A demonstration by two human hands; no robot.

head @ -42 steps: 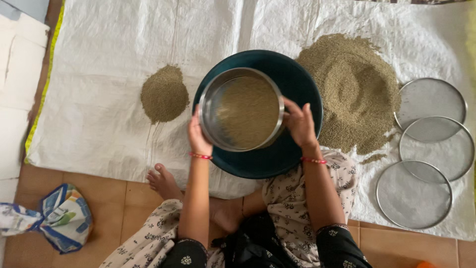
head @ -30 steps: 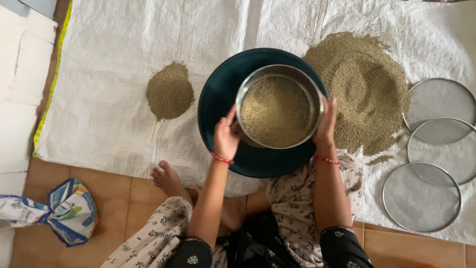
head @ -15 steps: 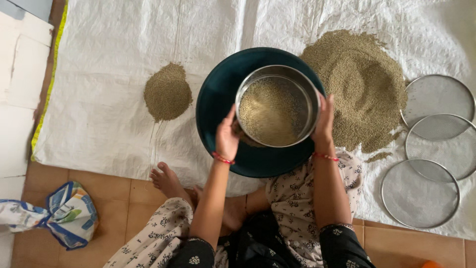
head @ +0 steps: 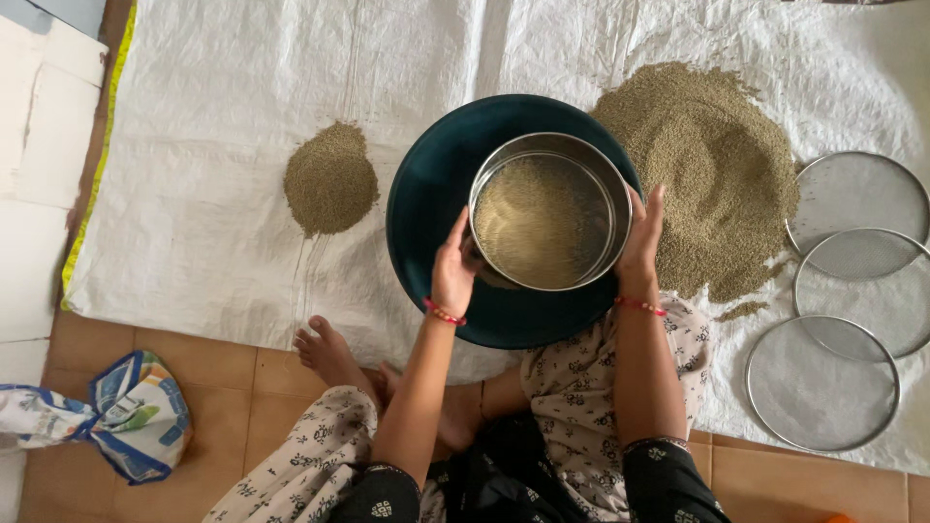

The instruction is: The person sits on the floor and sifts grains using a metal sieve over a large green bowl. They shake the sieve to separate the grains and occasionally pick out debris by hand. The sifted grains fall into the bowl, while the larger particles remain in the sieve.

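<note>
A round steel sieve with a mesh bottom and a thin layer of small greenish-brown grain [head: 549, 211] hangs level over the right part of a wide dark teal basin [head: 426, 194], its rim clasped at opposite sides: the left hand [head: 453, 273] curls its fingers against the lower-left wall, the right hand [head: 641, 242] presses the right wall. Both hands sit equally close, the sieve between them. On the white woven sheet [head: 213, 194], a small grain heap [head: 330, 179] lies left, a large heap [head: 712, 174] right, beside three flat round mesh screens [head: 823, 383].
</note>
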